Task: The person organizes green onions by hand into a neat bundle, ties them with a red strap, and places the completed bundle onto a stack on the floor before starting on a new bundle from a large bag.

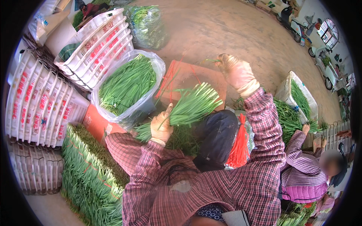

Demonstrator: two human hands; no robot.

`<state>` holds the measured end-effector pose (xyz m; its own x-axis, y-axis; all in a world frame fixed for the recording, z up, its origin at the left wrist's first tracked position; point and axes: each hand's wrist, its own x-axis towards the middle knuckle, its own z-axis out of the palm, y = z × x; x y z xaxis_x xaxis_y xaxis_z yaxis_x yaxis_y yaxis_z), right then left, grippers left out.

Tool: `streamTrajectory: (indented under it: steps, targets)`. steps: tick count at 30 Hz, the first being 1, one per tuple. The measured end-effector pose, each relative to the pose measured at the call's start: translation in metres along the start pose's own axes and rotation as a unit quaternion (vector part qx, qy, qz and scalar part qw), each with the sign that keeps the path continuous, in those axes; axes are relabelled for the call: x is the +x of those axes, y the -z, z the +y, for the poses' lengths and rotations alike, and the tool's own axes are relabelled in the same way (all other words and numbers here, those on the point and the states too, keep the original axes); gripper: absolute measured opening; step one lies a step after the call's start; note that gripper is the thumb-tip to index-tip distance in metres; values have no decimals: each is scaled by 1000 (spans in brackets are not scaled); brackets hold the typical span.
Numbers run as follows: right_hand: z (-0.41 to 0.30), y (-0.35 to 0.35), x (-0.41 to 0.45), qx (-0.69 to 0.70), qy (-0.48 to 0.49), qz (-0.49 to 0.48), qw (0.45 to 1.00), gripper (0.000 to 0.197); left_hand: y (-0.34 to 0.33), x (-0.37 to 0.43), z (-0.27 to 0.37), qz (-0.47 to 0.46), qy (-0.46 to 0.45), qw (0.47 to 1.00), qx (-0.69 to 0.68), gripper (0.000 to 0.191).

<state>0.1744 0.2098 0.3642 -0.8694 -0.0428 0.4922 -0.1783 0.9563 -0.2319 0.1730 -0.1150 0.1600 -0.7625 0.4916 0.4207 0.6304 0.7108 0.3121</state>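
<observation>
My left hand (161,125), in a pale glove, grips a bunch of garlic chives (195,104), its whitish cut ends fanned to the upper right. My gloved right hand (236,72) is raised apart from the bunch, with a few thin green blades (210,60) pinched at its fingertips. Under and beyond the bunch is an orange board (209,76) with loose red ties (169,82) across its left side. A thick hank of red ties (239,147) hangs beside my dark-trousered knee (219,132). Loose greens lie in my lap.
A plastic-lined container (158,65) of chives stands left of the board. White crates (42,101) and tied, stacked chive bundles (87,175) are at far left. A filled clear bag (150,31) stands beyond. A co-worker (305,172) handles greens at right near a white box (285,82).
</observation>
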Motion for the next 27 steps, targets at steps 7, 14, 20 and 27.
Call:
streamTrajectory:
  steps: [7, 14, 20, 27]
  targets:
    - [-24, 12, -5, 68, 25, -296, 952, 67, 12, 3, 1, -1, -37, 999, 18, 106]
    - [-34, -32, 3, 79, -30, -435, 896, 53, 17, 4, 0, 36, -88, 995, 34, 103]
    - [-40, -49, -1, 6, 40, -352, 935, 31, 13, -1, -4, -1, -65, 996, 59, 102]
    - [-7, -58, -1, -113, 27, -198, 973, 18, 6, -5, 3, -13, -47, 997, 52, 103]
